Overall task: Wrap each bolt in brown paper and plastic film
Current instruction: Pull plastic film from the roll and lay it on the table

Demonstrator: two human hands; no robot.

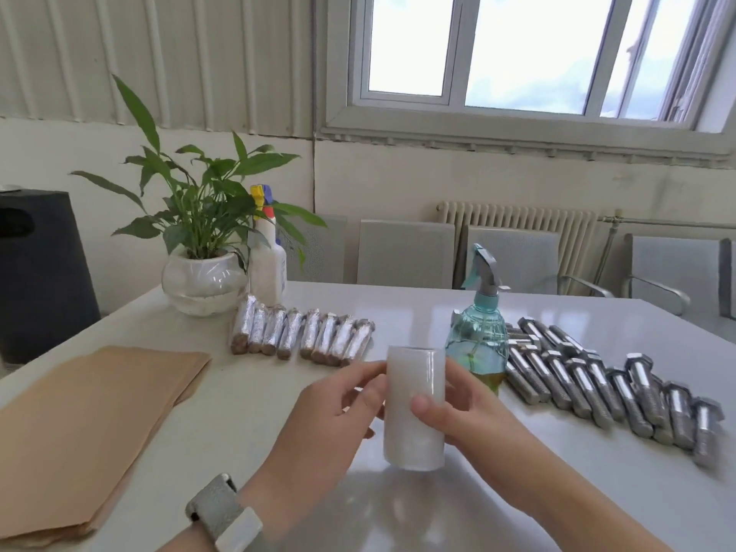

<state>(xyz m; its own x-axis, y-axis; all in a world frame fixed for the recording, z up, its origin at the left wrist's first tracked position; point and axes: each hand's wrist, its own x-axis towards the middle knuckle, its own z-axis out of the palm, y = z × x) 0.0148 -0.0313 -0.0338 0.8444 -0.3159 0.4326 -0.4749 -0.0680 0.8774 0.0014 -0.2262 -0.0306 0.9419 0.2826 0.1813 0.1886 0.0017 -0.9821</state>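
a: both hands on the film roll (414,408), near centre, standing upright on the white table (557,492). right hand (458,408) is curled round its right side, thumb across the front. left hand (338,408) has its fingers at the roll's left edge, probably picking for the film's loose end, can't tell if it's pinched yet.

b: how to do it well?

a: keep the right hand as the anchor so the roll doesn't spin, peel with the left. draw film out toward the near-left, that's the open stretch of table.

b: where are the bolts?

a: bare bolts (605,380) lie in a heap to the right, well apart from the hands. wrapped bolts (302,332) sit in a row further back, left of centre. brown paper (91,408) stack is at the left, its near corner close to the table edge.

b: hazards?

a: spray bottle (478,344) stands just behind the roll, touching or nearly so. a right-side swing could tip it. the potted plant (203,249) and a white bottle (269,260) are at the far left, out of the way.
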